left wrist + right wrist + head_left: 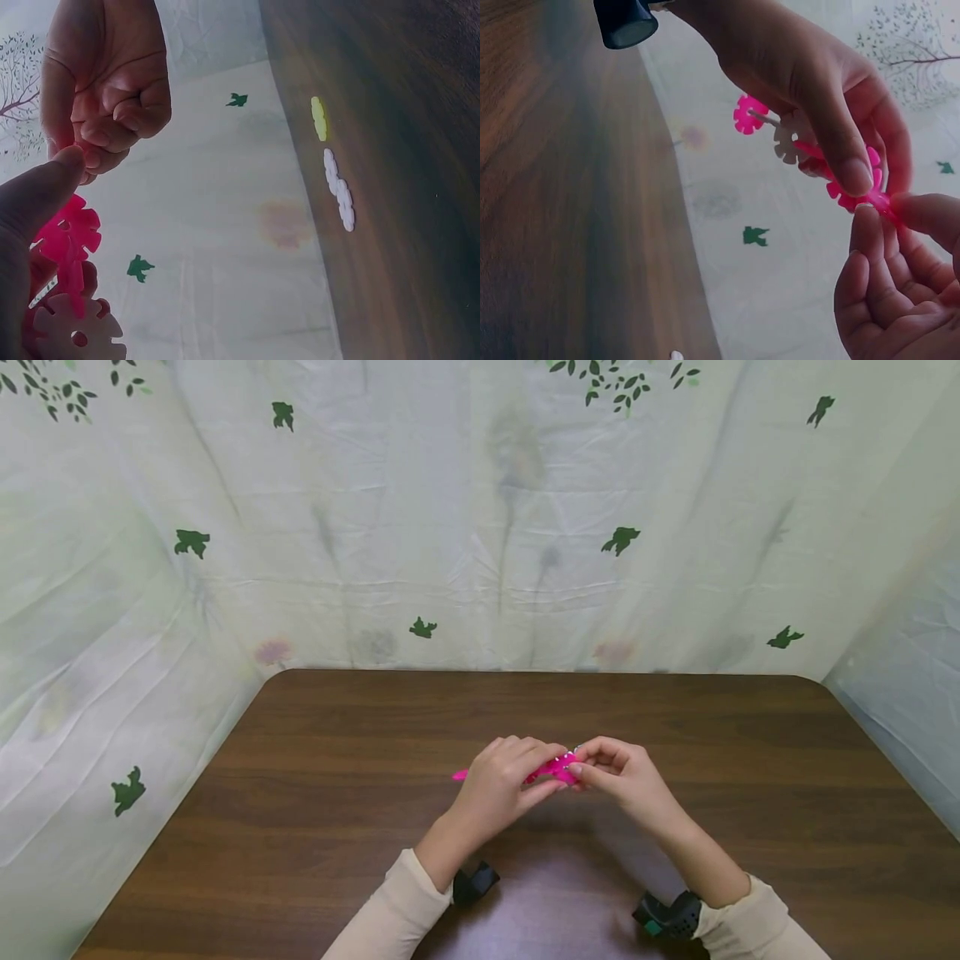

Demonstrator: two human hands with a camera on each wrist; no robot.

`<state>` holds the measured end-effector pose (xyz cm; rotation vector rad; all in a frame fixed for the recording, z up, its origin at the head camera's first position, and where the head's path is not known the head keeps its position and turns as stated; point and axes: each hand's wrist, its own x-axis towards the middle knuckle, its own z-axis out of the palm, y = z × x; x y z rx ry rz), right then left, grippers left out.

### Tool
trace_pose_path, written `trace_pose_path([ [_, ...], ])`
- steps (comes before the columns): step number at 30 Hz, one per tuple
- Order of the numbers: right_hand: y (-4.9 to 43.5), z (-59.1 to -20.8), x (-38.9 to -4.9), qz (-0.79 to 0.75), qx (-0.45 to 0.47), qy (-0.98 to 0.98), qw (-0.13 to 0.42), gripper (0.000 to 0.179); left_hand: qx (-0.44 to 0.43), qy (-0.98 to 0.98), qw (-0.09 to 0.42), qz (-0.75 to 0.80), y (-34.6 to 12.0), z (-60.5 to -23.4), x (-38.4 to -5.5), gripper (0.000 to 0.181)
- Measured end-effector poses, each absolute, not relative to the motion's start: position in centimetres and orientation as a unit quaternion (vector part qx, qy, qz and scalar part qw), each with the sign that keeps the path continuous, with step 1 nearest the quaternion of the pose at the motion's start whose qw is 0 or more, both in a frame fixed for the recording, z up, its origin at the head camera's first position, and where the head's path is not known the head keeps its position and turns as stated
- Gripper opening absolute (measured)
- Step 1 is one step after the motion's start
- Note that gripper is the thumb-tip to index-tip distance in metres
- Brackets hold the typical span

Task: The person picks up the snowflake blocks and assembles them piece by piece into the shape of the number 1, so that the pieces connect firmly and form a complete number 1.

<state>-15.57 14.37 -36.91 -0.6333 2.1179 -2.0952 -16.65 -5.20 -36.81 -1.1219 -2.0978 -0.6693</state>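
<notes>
"Where's our chain [558,767]?"
"Above the table [337,827], our left hand [497,777] curled round it, our right hand [628,777] pinching its end disc [883,205]."
"Perhaps we're fitting that; next calls for steady pressure."

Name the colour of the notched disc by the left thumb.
Pink; the notched disc shows best in the left wrist view.

Brown wood-grain table [360,777]; pale creased curtain [457,527] behind, dotted with green shapes [621,540].

Two hands [501,775], one table [300,827], one yellow piece [319,118] and, in head view, seven green bird-like shapes [621,538] are counted. Pink discs [741,113] cannot be surely counted.
</notes>
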Motion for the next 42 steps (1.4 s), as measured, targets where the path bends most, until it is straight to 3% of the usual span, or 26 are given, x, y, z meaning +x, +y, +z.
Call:
trace_pose_path([
  [10,15.9,-36.3,-16.1,-0.610,-0.254,0.750,-0.032,0.023,-0.416,-0.806,0.309,-0.286,-5.8,-36.7,-16.8,0.036],
  [16,17.1,-36.6,-17.0,-0.566,-0.235,0.788,-0.048,0.034,-0.411,-0.808,0.305,-0.292,-6.0,-36.6,-17.0,0.037],
  [33,19.9,-40.6,-19.9,-0.492,-0.175,0.853,0.000,0.047,-0.409,-0.806,0.313,-0.291,-6.4,-36.4,-17.1,0.033],
  [42,20.9,-43.4,-20.9,-0.467,-0.180,0.866,0.004,0.043,-0.408,-0.805,0.314,-0.294,-6.5,-36.3,-17.2,0.033],
])
